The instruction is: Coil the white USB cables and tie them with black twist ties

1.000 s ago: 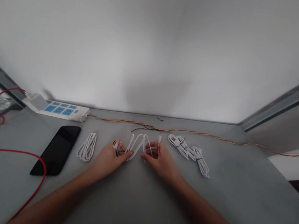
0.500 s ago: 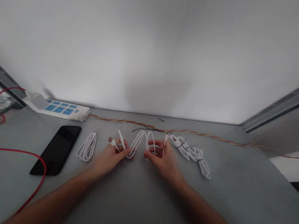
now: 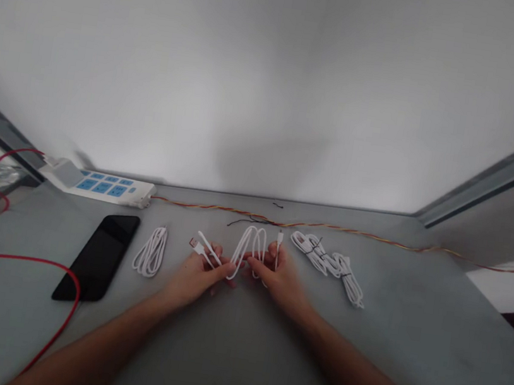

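My left hand point(image 3: 197, 278) and my right hand point(image 3: 280, 275) hold a white charging cable point(image 3: 248, 254) between them, just above the grey table. The cable is folded into narrow upright loops. Its end with a white connector point(image 3: 195, 244) sticks out past the left fingers. A second small white plug point(image 3: 279, 239) stands up from my right fingers. Another coiled white cable point(image 3: 150, 252) lies to the left of my left hand. A row of bundled white cables point(image 3: 327, 267) lies to the right of my right hand.
A black smartphone point(image 3: 97, 257) lies on the grey table point(image 3: 358, 359) at left, with a red cable point(image 3: 13, 259) curving beside it. A white power strip with blue sockets point(image 3: 104, 187) sits at the back edge. A twisted multicoloured wire point(image 3: 328, 227) runs along the back.
My left hand has moved right, toward my right hand. The cable loops between my hands have drawn narrower, and the left connector now sticks out past my fingers.
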### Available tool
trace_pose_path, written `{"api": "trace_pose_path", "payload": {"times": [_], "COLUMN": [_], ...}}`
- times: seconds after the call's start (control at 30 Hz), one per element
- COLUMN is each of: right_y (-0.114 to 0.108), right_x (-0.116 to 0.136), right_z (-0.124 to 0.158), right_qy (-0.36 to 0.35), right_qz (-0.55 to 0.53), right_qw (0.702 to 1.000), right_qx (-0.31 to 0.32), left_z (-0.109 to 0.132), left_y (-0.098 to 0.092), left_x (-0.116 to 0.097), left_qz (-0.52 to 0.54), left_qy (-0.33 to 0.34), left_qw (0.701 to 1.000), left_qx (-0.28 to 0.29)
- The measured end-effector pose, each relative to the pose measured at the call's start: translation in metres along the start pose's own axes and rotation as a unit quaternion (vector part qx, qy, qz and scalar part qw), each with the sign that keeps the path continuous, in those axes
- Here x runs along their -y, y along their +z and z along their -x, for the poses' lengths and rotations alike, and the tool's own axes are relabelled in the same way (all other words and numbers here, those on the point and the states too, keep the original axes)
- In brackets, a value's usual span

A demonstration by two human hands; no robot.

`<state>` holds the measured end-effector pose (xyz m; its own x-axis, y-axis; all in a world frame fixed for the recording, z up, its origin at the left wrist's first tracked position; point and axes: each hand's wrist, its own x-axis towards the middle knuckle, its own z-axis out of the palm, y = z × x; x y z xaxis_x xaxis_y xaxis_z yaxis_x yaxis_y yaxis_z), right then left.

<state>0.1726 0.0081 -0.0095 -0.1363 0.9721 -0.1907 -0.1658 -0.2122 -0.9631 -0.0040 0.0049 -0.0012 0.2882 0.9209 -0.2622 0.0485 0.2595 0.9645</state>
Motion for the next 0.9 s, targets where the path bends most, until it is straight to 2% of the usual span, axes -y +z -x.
{"api": "trace_pose_path", "payload": {"times": [0.23, 0.33, 0.43, 0.67, 0.9], "right_y": [-0.003, -0.003, -0.004, -0.007, -0.008], "right_x": [0.006, 0.006, 0.004, -0.003, 0.000], "right_z": [0.004, 0.006, 0.004, -0.004, -0.004], "right_qy": [-0.064, -0.075, -0.082, -0.050, -0.018], "right_qz": [0.010, 0.022, 0.020, 0.042, 0.069], "right_qw": [0.998, 0.997, 0.996, 0.997, 0.996], "right_qx": [-0.020, -0.006, 0.000, -0.039, -0.051], "left_z": [0.002, 0.001, -0.001, -0.003, -0.002], "left_y": [-0.001, -0.002, -0.003, -0.006, -0.009], "left_x": [0.001, 0.002, 0.002, 0.001, 0.003], "left_qz": [-0.080, -0.101, -0.070, 0.064, 0.035], "left_qy": [-0.041, -0.032, -0.009, 0.007, 0.004], "left_qw": [0.995, 0.993, 0.997, 0.991, 0.995], "left_qx": [-0.046, -0.040, -0.040, -0.116, -0.091]}}
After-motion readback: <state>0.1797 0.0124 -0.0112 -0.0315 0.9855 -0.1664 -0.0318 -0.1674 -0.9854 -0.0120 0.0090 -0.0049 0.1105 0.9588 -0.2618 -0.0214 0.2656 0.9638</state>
